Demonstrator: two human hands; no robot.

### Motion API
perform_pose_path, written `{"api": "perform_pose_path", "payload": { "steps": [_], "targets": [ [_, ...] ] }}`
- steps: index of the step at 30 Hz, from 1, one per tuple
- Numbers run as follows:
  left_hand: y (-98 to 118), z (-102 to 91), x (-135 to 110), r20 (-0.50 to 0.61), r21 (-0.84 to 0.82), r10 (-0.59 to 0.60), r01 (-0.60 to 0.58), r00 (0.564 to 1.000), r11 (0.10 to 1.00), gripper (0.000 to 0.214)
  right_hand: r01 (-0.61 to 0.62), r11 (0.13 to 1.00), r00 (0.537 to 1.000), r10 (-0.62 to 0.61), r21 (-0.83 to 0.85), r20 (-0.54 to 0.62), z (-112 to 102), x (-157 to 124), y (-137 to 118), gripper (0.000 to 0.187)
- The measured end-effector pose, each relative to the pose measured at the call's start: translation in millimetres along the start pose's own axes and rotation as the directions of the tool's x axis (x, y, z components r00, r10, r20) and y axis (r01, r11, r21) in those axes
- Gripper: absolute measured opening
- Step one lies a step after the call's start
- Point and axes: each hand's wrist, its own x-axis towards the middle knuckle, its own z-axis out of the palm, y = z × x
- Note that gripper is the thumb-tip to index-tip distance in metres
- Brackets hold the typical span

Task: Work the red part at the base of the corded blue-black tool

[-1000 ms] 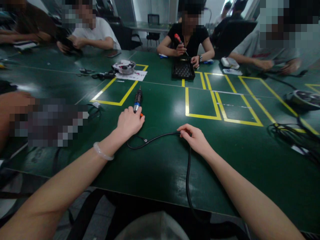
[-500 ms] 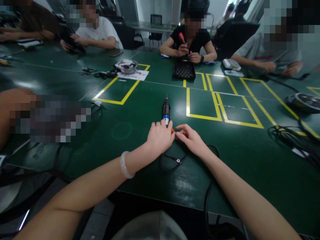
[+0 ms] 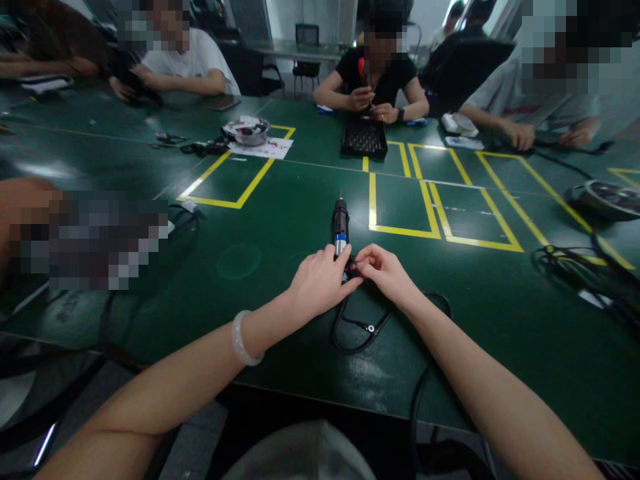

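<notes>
A black electric screwdriver (image 3: 341,223) with a blue ring and a silver section lies on the green table, its thin bit pointing away from me. My left hand (image 3: 320,279) is over its rear part and grips it, hiding much of that end. Close beside it, my right hand (image 3: 384,272) has thumb and forefinger pinched at a small dark and reddish part by the screwdriver's rear. What exactly sits between those fingertips is too small to make out. A black cable (image 3: 350,351) with a ring-shaped metal end (image 3: 371,329) loops on the table below my hands.
Yellow tape rectangles (image 3: 405,232) mark the table ahead. Farther off are a black tray (image 3: 364,140), a metal bowl (image 3: 249,133) on paper, and a person (image 3: 373,80) holding a red-handled tool. Coiled cables (image 3: 565,257) and another bowl (image 3: 603,200) lie at right. A person's arm (image 3: 30,207) reaches in from the left.
The screwdriver and both hands have shifted slightly right. My right fingers have closed into a pinch nearer the screwdriver's rear. The orange bit seen between my hands before no longer shows.
</notes>
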Motion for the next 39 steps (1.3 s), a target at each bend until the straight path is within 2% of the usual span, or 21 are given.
{"api": "perform_pose_path", "payload": {
  "steps": [8, 18, 26, 33, 39],
  "targets": [
    [0.5, 0.3, -0.5, -0.015, -0.003, 0.003, -0.004, 1.000, 1.000, 0.063, -0.021, 1.000, 1.000, 0.021, 0.009, -0.013, -1.6, 1.3, 2.5, 0.014],
    [1.0, 2.2, 0.9, -0.023, 0.011, 0.001, 0.000, 1.000, 1.000, 0.062, -0.006, 0.996, 1.000, 0.007, -0.085, 0.012, -1.3, 2.0, 7.2, 0.011],
    [-1.7, 4.9, 4.2, -0.021, 0.015, -0.004, 0.004, 1.000, 1.000, 0.063, 0.019, 0.997, 1.000, -0.017, -0.077, 0.021, -0.1, 0.1, 6.8, 0.022],
    [-4.7, 6.9, 4.9, -0.010, 0.026, -0.004, 0.004, 1.000, 1.000, 0.063, 0.081, 0.992, 0.992, -0.070, -0.099, 0.109, -4.2, -1.1, 5.1, 0.026],
    [-6.1, 6.2, 6.5, -0.007, 0.034, -0.011, 0.011, 1.000, 0.999, 0.059, 0.105, 0.982, 0.991, -0.090, -0.156, 0.104, -6.8, -3.8, 2.7, 0.031]
  ]
}}
